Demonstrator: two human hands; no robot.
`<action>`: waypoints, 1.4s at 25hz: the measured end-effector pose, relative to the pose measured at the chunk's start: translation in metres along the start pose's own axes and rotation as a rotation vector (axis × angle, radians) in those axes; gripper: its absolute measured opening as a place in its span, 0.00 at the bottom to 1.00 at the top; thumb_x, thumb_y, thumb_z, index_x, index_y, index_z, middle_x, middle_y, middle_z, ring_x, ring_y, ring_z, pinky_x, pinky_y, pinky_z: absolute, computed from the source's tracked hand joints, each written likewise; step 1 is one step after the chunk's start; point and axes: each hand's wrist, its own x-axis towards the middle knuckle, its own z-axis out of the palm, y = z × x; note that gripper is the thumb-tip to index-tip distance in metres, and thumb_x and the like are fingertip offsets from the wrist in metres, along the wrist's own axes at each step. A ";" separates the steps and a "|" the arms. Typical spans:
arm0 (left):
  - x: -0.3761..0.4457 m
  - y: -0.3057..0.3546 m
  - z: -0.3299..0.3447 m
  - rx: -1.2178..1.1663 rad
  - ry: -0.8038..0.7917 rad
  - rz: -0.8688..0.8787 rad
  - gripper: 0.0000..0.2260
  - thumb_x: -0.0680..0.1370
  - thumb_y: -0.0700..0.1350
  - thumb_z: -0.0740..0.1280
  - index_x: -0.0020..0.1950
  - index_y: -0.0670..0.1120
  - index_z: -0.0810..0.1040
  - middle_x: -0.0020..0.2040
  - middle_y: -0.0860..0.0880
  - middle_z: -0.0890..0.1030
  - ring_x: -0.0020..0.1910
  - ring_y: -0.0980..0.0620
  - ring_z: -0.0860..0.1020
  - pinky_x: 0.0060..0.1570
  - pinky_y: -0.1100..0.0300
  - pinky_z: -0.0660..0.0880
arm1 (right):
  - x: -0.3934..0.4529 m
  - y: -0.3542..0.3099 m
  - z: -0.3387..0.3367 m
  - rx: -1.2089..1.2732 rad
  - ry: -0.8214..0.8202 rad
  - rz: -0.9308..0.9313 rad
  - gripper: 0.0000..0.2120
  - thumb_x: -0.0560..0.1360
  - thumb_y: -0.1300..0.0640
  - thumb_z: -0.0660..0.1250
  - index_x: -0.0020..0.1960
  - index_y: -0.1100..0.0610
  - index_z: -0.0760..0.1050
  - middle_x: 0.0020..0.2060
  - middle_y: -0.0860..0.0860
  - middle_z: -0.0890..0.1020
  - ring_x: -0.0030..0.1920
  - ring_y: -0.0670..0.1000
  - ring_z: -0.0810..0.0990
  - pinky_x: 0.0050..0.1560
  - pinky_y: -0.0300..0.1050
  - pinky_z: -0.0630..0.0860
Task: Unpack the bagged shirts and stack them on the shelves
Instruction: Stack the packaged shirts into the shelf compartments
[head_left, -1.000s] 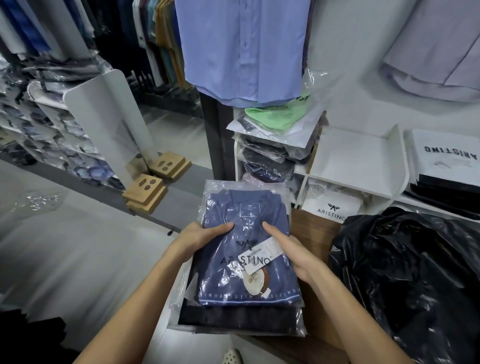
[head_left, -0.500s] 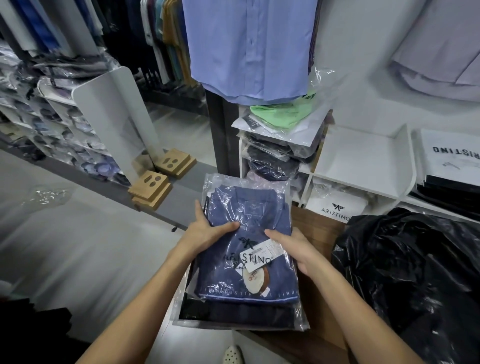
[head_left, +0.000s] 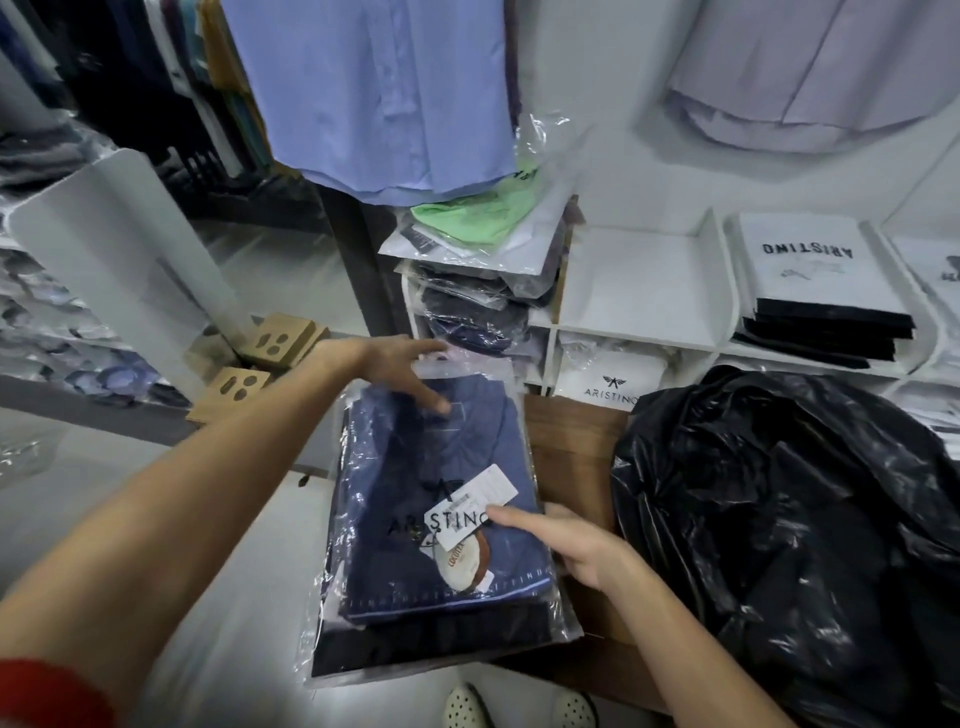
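Observation:
A folded blue shirt in a clear plastic bag (head_left: 410, 519) with an ARISTINO print and a paper tag lies in front of me, on top of another dark bagged shirt. My left hand (head_left: 400, 374) has its fingers spread over the bag's top flap, the thumb by the flap's edge. My right hand (head_left: 566, 545) grips the bag's right side, thumb on top near the tag. White shelf compartments (head_left: 644, 280) stand behind; one is bare, others hold folded shirts.
A big black plastic bag (head_left: 789, 519) fills the right side on a wooden surface (head_left: 571, 447). A stack of bagged shirts topped by a green one (head_left: 478, 218) sits on the shelf's left. Shirts hang above. Cardboard pieces (head_left: 270, 348) lie at left.
My left hand slid from the bag's middle up to its top flap. The right hand stays on the bag's right side. The view tilted closer to the bag.

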 end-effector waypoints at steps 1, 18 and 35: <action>0.005 -0.009 0.000 -0.072 -0.008 -0.059 0.55 0.66 0.67 0.77 0.84 0.55 0.50 0.83 0.48 0.56 0.81 0.44 0.58 0.79 0.46 0.56 | 0.001 0.000 0.000 0.037 0.012 -0.012 0.28 0.68 0.46 0.80 0.64 0.56 0.81 0.55 0.53 0.88 0.56 0.51 0.87 0.57 0.44 0.81; -0.036 -0.040 0.030 0.534 0.170 0.373 0.35 0.76 0.50 0.69 0.79 0.68 0.56 0.82 0.50 0.58 0.80 0.46 0.59 0.76 0.38 0.60 | 0.035 -0.031 -0.003 -0.080 0.077 -0.072 0.21 0.68 0.58 0.82 0.60 0.55 0.81 0.52 0.52 0.88 0.50 0.51 0.88 0.46 0.42 0.83; -0.040 -0.109 0.109 0.777 0.485 0.698 0.47 0.70 0.60 0.74 0.83 0.63 0.50 0.84 0.43 0.51 0.82 0.36 0.50 0.73 0.24 0.52 | 0.050 -0.054 -0.021 -0.198 -0.022 0.047 0.34 0.64 0.51 0.85 0.65 0.52 0.75 0.57 0.53 0.86 0.57 0.55 0.86 0.61 0.57 0.82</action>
